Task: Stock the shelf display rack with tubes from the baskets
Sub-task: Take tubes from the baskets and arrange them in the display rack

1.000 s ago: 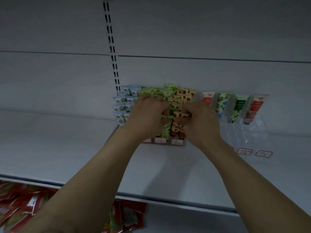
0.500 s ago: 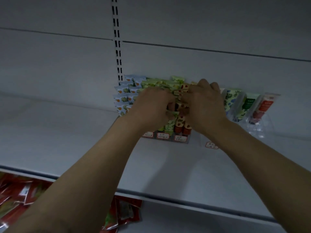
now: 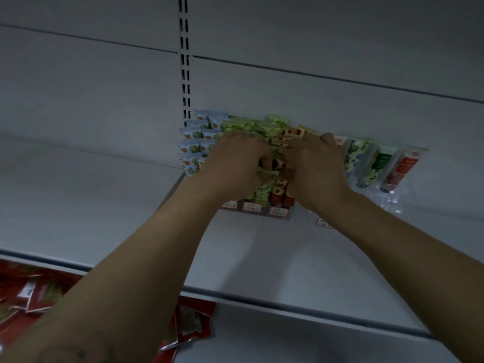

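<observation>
Curled tightly, the fingers of the left hand are closed on the green tubes in the middle of the display rack. The right hand, just at its three o'clock, is closed likewise on the cream-and-red tubes. The fingertips are buried among the tube ends, so the number of tubes pinched cannot be told. Blue-and-white tubes are packed in rows at nine o'clock of the left hand. Single tubes are stood apart in clear pockets at three o'clock of the right hand. Price labels are seen at six o'clock below the hands, along the rack's front. The rack is set at the back of a white shelf, with a slotted upright at twelve o'clock above it. Red packets are piled on the lower level at seven o'clock.
</observation>
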A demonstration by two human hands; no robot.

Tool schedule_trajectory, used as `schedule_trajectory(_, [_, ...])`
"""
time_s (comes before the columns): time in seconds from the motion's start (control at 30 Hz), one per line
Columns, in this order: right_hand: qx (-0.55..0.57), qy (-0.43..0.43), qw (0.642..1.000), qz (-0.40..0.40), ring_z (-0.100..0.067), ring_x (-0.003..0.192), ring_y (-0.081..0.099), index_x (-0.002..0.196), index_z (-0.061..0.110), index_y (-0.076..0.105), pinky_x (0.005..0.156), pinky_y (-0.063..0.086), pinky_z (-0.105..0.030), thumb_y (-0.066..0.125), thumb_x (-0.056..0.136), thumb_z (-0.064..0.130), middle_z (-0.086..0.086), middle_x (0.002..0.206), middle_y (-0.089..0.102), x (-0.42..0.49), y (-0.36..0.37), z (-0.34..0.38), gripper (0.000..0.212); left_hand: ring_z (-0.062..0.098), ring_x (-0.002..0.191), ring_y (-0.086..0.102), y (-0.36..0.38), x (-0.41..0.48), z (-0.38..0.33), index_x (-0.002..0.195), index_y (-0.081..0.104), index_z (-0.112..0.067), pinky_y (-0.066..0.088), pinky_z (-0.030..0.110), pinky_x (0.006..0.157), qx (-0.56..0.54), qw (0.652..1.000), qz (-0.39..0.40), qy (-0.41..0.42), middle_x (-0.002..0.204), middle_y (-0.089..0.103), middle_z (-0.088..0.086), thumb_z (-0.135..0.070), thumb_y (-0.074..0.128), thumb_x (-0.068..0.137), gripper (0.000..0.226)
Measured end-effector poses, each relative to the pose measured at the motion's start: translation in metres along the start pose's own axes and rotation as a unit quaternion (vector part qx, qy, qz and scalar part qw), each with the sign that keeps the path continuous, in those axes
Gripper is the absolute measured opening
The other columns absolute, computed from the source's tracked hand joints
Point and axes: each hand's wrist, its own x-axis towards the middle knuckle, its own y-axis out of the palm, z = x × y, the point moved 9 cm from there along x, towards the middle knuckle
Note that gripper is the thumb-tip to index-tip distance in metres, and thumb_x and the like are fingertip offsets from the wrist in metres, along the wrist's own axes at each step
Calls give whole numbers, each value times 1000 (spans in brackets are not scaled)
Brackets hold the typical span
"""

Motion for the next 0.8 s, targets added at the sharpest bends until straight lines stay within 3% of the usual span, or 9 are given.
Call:
schedule_trajectory(0.17, [-2, 24, 1000, -13, -27, 57, 58, 53, 14, 62, 67, 31, -32, 56, 62, 22, -5, 58, 62, -7, -2, -4, 13, 23, 98, 55, -1, 0, 1, 90, 67, -20, 25, 26, 80, 3, 1000, -6, -2, 103, 64, -1, -35, 74, 79, 20])
schedule_trajectory(0.2, [-18, 20, 1000, -7, -27, 56, 59, 53, 14, 61, 67, 37, -32, 64, 58, 20, -6, 57, 62, -2, -2, -3, 8, 23, 99, 56, -2, 0, 1, 91, 67, -20, 28, 27, 81, 5, 1000, -10, -3, 104, 64, -1, -34, 74, 79, 20])
schedule_trajectory(0.27, [-53, 7, 998, 16, -27, 54, 58, 50, 15, 60, 66, 45, -34, 79, 44, 12, -6, 54, 60, 7, -2, 3, 20, 23, 100, 56, 0, 1, -1, 93, 67, -19, 28, 28, 82, -1, 1000, -9, -4, 106, 64, -1, -33, 73, 80, 20])
schedule_trajectory(0.5, [-45, -13, 996, 77, -25, 50, 57, 46, 15, 57, 65, 49, -32, 77, 33, -1, -6, 49, 58, 7, 5, 19, 28, 24, 97, 55, 3, -3, -1, 86, 62, -21, 27, 28, 81, 15, 1000, -2, -12, 101, 64, -1, -33, 71, 81, 15])
schedule_trajectory(0.57, [-55, -9, 994, 92, -26, 69, 63, 62, 15, 65, 76, 48, -33, 77, 49, 4, -7, 67, 66, 12, 2, 17, 21, 24, 98, 56, 2, -6, -3, 87, 63, -21, 30, 30, 88, 28, 999, 0, -18, 103, 66, -1, -33, 70, 82, 14])
schedule_trajectory(0.63, [-89, 17, 984, 152, -26, 91, 61, 83, 16, 69, 90, 41, -35, 69, 70, 10, -6, 91, 69, 11, 5, 12, 14, 24, 109, 54, 2, -11, -5, 98, 67, -22, 26, 32, 102, 40, 999, -2, -19, 119, 64, -1, -32, 65, 86, 16])
schedule_trajectory(0.73, [-71, 62, 983, 155, -25, 71, 63, 67, 15, 70, 74, 49, -33, 86, 43, 13, -6, 72, 68, -1, -8, 7, 29, 22, 134, 38, -1, -26, -7, 121, 63, -26, 8, 37, 116, 67, 997, -12, -29, 146, 44, 2, -29, 60, 88, 33])
schedule_trajectory(0.8, [-19, 121, 983, 140, -31, 88, 62, 96, 9, 67, 82, 45, -37, 81, 56, 11, -13, 93, 66, -16, -12, -4, 42, 22, 141, 28, -3, -38, -12, 132, 55, -27, 4, 38, 117, 85, 996, -10, -28, 153, 34, 3, -28, 64, 86, 47])
